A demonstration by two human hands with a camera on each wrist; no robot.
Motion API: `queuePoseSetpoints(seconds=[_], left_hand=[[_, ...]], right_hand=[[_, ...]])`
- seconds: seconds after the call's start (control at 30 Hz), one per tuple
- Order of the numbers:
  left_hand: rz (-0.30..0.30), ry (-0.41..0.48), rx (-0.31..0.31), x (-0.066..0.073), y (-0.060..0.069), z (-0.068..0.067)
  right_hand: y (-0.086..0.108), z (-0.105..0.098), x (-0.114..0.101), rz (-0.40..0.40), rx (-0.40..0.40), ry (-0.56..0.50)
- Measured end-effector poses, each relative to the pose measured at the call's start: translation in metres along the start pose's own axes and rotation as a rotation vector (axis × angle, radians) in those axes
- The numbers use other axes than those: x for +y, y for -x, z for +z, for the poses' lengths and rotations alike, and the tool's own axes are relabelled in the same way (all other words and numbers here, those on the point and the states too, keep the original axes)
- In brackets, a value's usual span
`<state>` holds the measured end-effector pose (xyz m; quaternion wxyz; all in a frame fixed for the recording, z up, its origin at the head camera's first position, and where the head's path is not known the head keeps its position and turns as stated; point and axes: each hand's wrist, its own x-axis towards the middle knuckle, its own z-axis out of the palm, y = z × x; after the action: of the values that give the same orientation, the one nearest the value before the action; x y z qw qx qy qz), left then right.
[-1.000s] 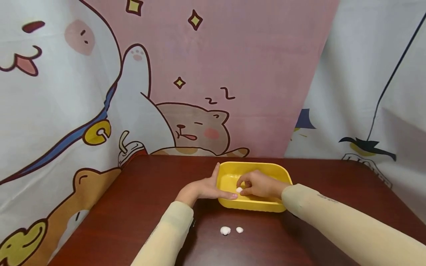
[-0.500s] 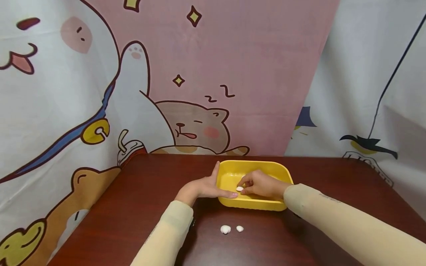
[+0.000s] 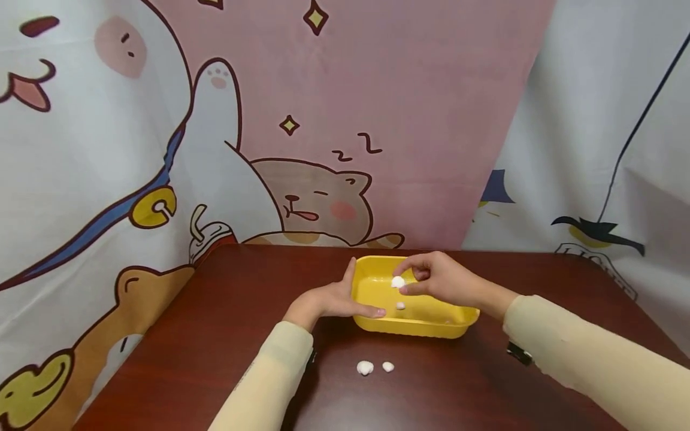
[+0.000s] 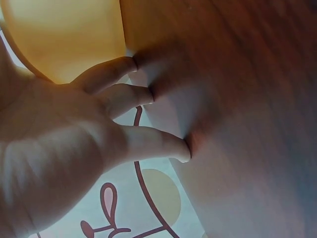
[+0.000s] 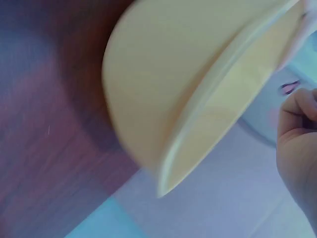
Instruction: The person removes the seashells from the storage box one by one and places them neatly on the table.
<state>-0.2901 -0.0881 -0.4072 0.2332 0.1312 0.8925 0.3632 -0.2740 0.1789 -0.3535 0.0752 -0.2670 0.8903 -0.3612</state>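
In the head view my right hand (image 3: 444, 279) pinches a small white seashell (image 3: 398, 282) between thumb and fingers, above the yellow plastic box (image 3: 409, 328). Another white seashell (image 3: 401, 306) lies on the box floor beneath it. My left hand (image 3: 335, 300) rests against the box's left end, thumb along the front rim and fingers straight. From the left wrist, that hand (image 4: 94, 119) shows its fingers spread, with fingertips at the dark tabletop. The right wrist view catches only part of my right hand (image 5: 299, 134), raised beside the box; its shell is out of sight there.
Two more white shells, a larger ridged one (image 3: 365, 367) and a smaller one (image 3: 388, 366), lie on the reddish-brown table (image 3: 259, 269) in front of the box. A cartoon-printed cloth (image 3: 420, 120) hangs behind the table.
My right hand has risen from the box floor and moved right, holding a shell. The shell lying in the box now shows below it. My left hand stays at the box's left end.
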Motion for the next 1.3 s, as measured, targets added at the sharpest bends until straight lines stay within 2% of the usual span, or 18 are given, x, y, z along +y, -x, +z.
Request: queuePoseSetpoints(seconds=[0.17, 0.23, 0.37, 0.53, 0.63, 0.73, 0.87, 1.07, 1.17, 1.3], left_hand=[[0.008, 0.008, 0.013, 0.002, 0.001, -0.001], [0.012, 0.024, 0.015, 0.002, 0.001, 0.000], [0.015, 0.054, 0.014, 0.001, 0.003, 0.001], [0.022, 0.055, 0.014, 0.001, 0.004, -0.001], [0.018, 0.044, 0.019, 0.001, 0.004, -0.002], [0.008, 0.027, 0.019, 0.000, 0.003, -0.001], [0.009, 0.012, 0.014, 0.000, 0.002, 0.001], [0.017, 0.041, 0.020, 0.001, 0.003, -0.002], [0.013, 0.041, 0.025, 0.001, 0.004, -0.003], [0.007, 0.034, 0.020, 0.001, 0.004, 0.000]], right_hand=[[0.043, 0.022, -0.024, -0.091, -0.072, -0.139], [0.056, 0.035, -0.023, -0.099, -0.122, -0.184], [0.071, 0.057, -0.008, -0.097, -0.167, -0.165], [0.076, 0.071, 0.012, -0.057, -0.121, -0.022], [0.078, 0.078, 0.019, -0.028, -0.098, 0.097], [0.082, 0.084, 0.022, 0.002, -0.085, 0.167], [0.086, 0.084, 0.025, 0.013, -0.098, 0.127], [0.082, 0.069, 0.031, -0.086, -0.220, -0.049], [0.079, 0.067, 0.034, -0.123, -0.258, -0.067], [0.077, 0.073, 0.034, -0.133, -0.237, -0.023]])
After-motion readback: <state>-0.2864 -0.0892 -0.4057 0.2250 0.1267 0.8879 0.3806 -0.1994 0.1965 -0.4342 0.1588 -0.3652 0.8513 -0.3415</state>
